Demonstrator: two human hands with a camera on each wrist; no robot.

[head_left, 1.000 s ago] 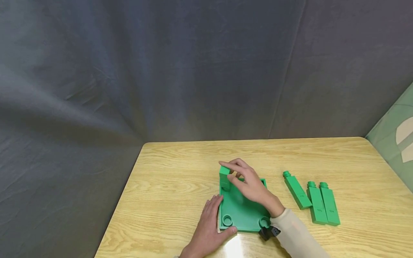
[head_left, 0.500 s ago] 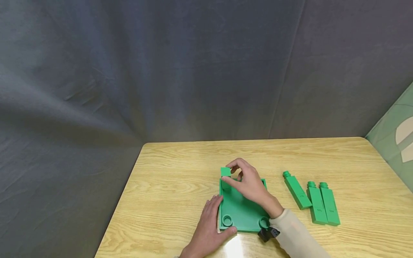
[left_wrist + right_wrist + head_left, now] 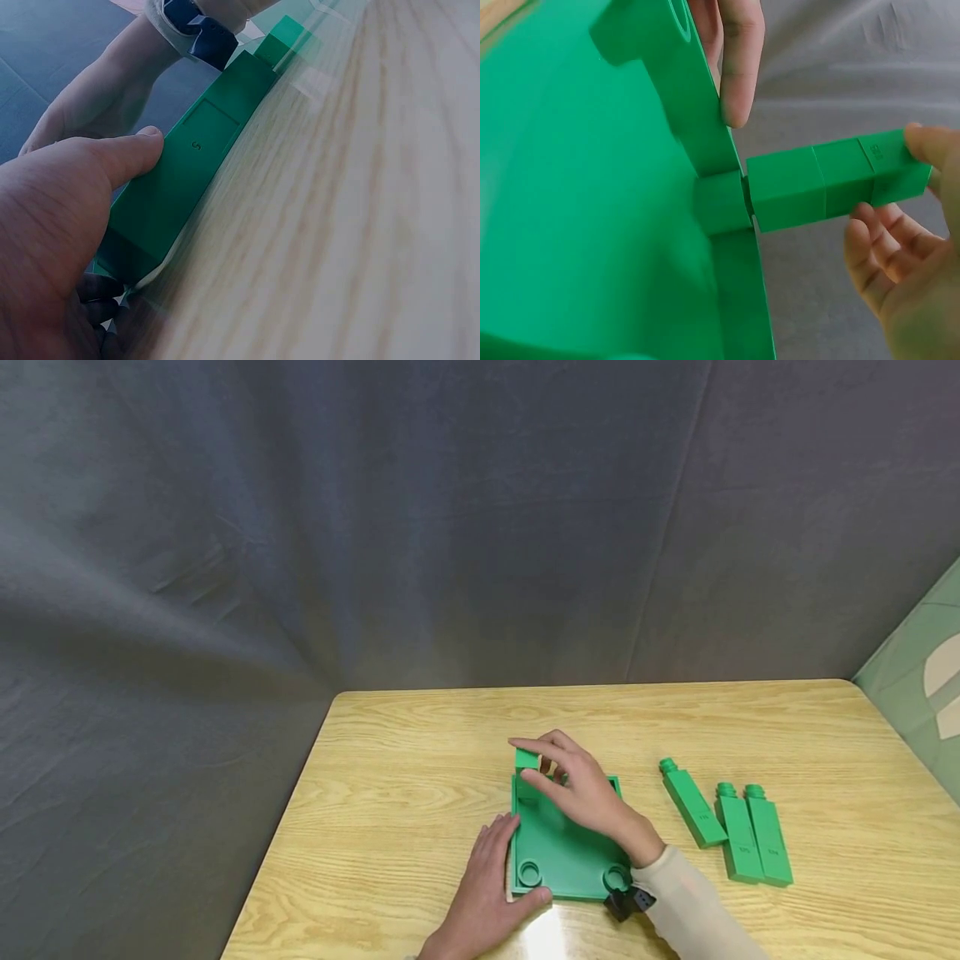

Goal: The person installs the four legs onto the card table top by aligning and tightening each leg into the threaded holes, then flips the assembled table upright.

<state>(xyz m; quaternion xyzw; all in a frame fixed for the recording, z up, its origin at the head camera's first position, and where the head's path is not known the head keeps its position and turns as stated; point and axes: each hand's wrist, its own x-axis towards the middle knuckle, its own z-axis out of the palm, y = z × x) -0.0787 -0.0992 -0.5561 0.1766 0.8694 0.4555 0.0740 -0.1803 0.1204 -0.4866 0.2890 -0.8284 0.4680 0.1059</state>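
Note:
A square green tabletop (image 3: 564, 847) lies underside up, with round sockets at its near corners. At its far left corner a green table leg (image 3: 527, 760) stands upright in the socket; a narrow dark gap shows at the joint in the right wrist view. My right hand (image 3: 581, 785) holds the leg's upper end, index finger across the top and thumb on the near side. My left hand (image 3: 491, 889) grips the tabletop's near left corner, fingers along the left side and thumb at the near edge. In the left wrist view its thumb presses the tabletop's side (image 3: 191, 154).
To the right, several loose green legs with threaded ends lie on the wooden table; one leg (image 3: 693, 803) is angled, touching or nearly touching another leg (image 3: 738, 835). Dark grey cloth (image 3: 480, 527) hangs behind the table. A black device (image 3: 628, 903) sits at my right wrist.
The leg has turned in place, from an angled top to one nearly square with the tabletop. My right index finger drew back off the top, then came over it again. The left hand stayed.

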